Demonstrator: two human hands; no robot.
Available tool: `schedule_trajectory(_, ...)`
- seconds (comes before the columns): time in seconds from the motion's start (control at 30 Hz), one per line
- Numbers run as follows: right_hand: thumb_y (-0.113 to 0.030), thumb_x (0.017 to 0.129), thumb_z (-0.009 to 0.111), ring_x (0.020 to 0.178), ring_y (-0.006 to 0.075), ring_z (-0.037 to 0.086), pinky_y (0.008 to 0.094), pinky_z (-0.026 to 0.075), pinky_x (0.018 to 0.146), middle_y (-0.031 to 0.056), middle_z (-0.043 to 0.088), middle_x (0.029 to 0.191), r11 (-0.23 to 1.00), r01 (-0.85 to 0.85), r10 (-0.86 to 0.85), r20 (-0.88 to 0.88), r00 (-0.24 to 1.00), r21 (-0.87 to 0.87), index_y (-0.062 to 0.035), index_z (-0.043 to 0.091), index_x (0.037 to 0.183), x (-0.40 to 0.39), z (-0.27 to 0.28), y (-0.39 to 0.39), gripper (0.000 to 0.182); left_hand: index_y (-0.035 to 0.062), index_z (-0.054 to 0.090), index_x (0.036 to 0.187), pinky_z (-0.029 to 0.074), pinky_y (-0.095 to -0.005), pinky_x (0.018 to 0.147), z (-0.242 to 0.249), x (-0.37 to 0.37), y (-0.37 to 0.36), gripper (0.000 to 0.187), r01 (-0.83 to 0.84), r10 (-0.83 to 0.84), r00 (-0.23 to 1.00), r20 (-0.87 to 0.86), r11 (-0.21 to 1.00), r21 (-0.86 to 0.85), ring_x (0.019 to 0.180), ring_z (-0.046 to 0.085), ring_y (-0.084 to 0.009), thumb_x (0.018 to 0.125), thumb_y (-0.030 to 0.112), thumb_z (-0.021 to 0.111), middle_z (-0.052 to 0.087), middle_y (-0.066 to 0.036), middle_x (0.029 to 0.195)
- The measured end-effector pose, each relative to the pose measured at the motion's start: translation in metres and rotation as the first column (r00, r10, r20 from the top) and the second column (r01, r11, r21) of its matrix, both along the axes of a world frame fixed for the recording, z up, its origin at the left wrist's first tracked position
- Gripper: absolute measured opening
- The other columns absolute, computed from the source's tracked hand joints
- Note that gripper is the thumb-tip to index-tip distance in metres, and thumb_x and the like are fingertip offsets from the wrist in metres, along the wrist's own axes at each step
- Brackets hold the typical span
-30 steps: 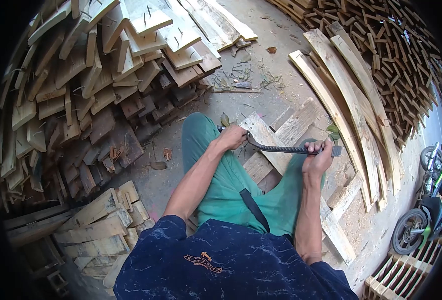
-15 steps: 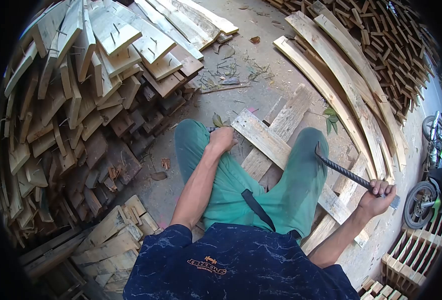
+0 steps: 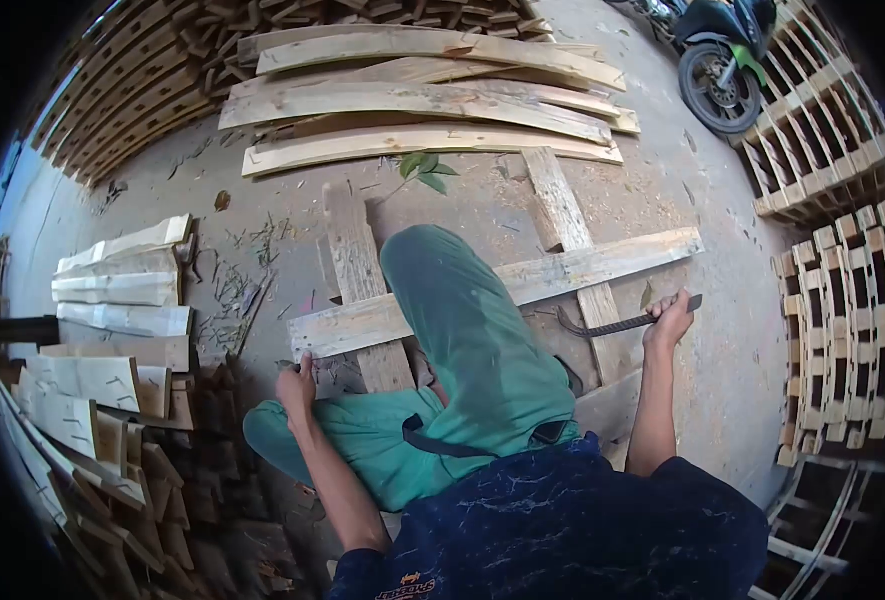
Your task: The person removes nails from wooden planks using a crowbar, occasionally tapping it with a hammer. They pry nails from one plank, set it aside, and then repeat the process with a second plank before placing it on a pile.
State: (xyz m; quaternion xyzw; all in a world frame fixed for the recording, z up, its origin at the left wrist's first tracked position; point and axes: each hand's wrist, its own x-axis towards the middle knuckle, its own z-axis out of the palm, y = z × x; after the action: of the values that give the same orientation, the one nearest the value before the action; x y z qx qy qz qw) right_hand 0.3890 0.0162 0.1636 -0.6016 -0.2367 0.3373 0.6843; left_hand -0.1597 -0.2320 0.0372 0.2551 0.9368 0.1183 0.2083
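My right hand (image 3: pixel 669 319) is closed around a pry bar (image 3: pixel 622 326) of dark ribbed steel. Its hooked tip points left, above the floor near a wooden plank (image 3: pixel 602 265). This long, worn plank lies across two thicker wooden pieces, a left one (image 3: pixel 354 245) and a right one (image 3: pixel 560 200). At the plank's left end is my left hand (image 3: pixel 296 386), fingers curled and thumb at the corner. My raised knee (image 3: pixel 442 265), in green trousers, hides part of the plank's middle. Another board (image 3: pixel 607 408) lies partly hidden beside my hip.
Loose long boards (image 3: pixel 422 105) lie in a pile ahead. Nailed planks are stacked in a heap (image 3: pixel 72 400) at the left. Pallets (image 3: pixel 842 330) stand at the right, below a motorbike (image 3: pixel 727 80). A leafy twig (image 3: pixel 424 172) and wood scraps litter the concrete floor.
The view has swung to the right. My left hand has moved from beside my knee to the plank's left end. My right hand still grips the pry bar.
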Motion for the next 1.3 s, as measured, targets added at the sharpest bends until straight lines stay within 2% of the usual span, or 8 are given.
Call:
schedule_trajectory(0.3, -0.028, 0.099, 0.051, 0.050, 0.0156, 0.040, 0.0362, 0.047, 0.053, 0.0009, 0.039, 0.062, 0.958, 0.218, -0.278, -0.417, 0.865, -0.186, -0.0116, 0.041, 0.076, 0.026, -0.115, -0.041, 0.029, -0.0136, 0.066, 0.104, 0.049, -0.0533, 0.084, 0.014, -0.011, 0.023, 0.081, -0.003, -0.031, 0.985, -0.167, 0.980, -0.199, 0.098, 0.063, -0.0472, 0.087, 0.065, 0.054, 0.065, -0.035, 0.099)
schedule_trajectory(0.4, -0.027, 0.099, 0.050, 0.049, 0.0171, 0.042, 0.0402, 0.049, 0.055, 0.0017, 0.042, 0.063, 0.951, 0.240, -0.304, -0.442, 0.844, -0.195, -0.0104, 0.044, 0.081, 0.045, -0.144, -0.032, 0.025, -0.0141, 0.061, 0.113, 0.049, -0.0513, 0.083, -0.039, -0.045, 0.019, 0.080, -0.043, 0.049, 0.994, -0.101, 0.997, 0.059, 0.106, 0.062, -0.0432, 0.087, 0.062, 0.057, 0.062, -0.037, 0.108)
schedule_trajectory(0.53, -0.016, 0.094, 0.058, 0.081, 0.0245, 0.058, 0.0392, 0.050, 0.077, 0.0136, 0.058, 0.090, 0.839, 0.411, -0.270, 0.382, 0.884, -0.356, 0.0025, 0.051, 0.113, 0.058, -0.161, -0.010, 0.027, -0.0070, 0.057, 0.122, 0.053, -0.0422, 0.065, -0.029, -0.020, 0.044, 0.071, -0.297, 0.169, 0.876, 0.451, 0.927, 0.228, 0.093, 0.064, -0.0301, 0.088, 0.055, 0.063, 0.065, -0.021, 0.106)
schedule_trajectory(0.6, -0.012, 0.092, 0.059, 0.096, 0.0254, 0.057, 0.0358, 0.046, 0.087, 0.0184, 0.058, 0.105, 0.842, 0.536, -0.310, 0.762, 0.568, -0.057, 0.0049, 0.051, 0.119, 0.047, -0.124, -0.009, 0.033, -0.0017, 0.056, 0.125, 0.050, -0.0352, 0.057, -0.039, -0.040, 0.045, 0.070, -0.300, 0.171, 0.848, 0.502, 0.936, 0.187, 0.083, 0.061, -0.0238, 0.086, 0.056, 0.065, 0.063, -0.013, 0.102)
schedule_trajectory(0.73, -0.014, 0.093, 0.061, 0.089, 0.0213, 0.061, 0.0336, 0.050, 0.075, 0.0160, 0.060, 0.097, 0.975, 0.217, -0.187, 0.745, 0.640, 0.058, 0.0059, 0.054, 0.111, 0.034, -0.072, -0.010, 0.028, 0.0015, 0.057, 0.125, 0.047, -0.0300, 0.053, 0.038, -0.034, 0.084, 0.072, -0.274, 0.129, 0.904, 0.407, 0.906, 0.323, 0.074, 0.060, -0.0177, 0.081, 0.057, 0.070, 0.064, -0.008, 0.098)
schedule_trajectory(0.83, -0.026, 0.095, 0.059, 0.077, 0.0214, 0.060, 0.0332, 0.051, 0.068, 0.0110, 0.061, 0.094, 0.927, -0.199, 0.296, 0.299, 0.907, -0.317, 0.0008, 0.056, 0.109, 0.014, -0.089, 0.005, 0.030, -0.0058, 0.061, 0.117, 0.040, -0.0296, 0.052, 0.086, -0.066, 0.132, 0.065, -0.125, 0.015, 0.959, 0.282, 0.919, 0.374, 0.071, 0.055, -0.0138, 0.084, 0.050, 0.070, 0.064, -0.008, 0.094)
schedule_trajectory(0.93, -0.050, 0.094, 0.056, 0.076, 0.0208, 0.059, 0.0336, 0.052, 0.066, 0.0107, 0.062, 0.103, 0.799, -0.487, 0.279, -0.500, 0.820, -0.353, -0.0037, 0.054, 0.117, -0.029, -0.110, 0.022, 0.052, -0.0119, 0.058, 0.121, 0.049, -0.0309, 0.077, 0.125, -0.083, 0.177, 0.066, 0.001, -0.090, 0.985, 0.146, 0.854, 0.520, 0.092, 0.061, -0.0194, 0.089, 0.045, 0.067, 0.066, -0.016, 0.106)
schedule_trajectory(1.3, -0.056, 0.092, 0.055, 0.106, 0.0208, 0.054, 0.0376, 0.045, 0.087, 0.0050, 0.057, 0.122, 0.803, -0.561, 0.460, -0.809, 0.367, 0.202, -0.0149, 0.054, 0.126, -0.104, -0.063, 0.080, 0.053, -0.0077, 0.060, 0.109, 0.048, -0.0254, 0.070, 0.246, -0.026, 0.175, 0.052, 0.125, -0.192, 0.981, -0.004, 0.623, 0.772, 0.080, 0.059, -0.0135, 0.091, 0.040, 0.068, 0.066, -0.010, 0.093)
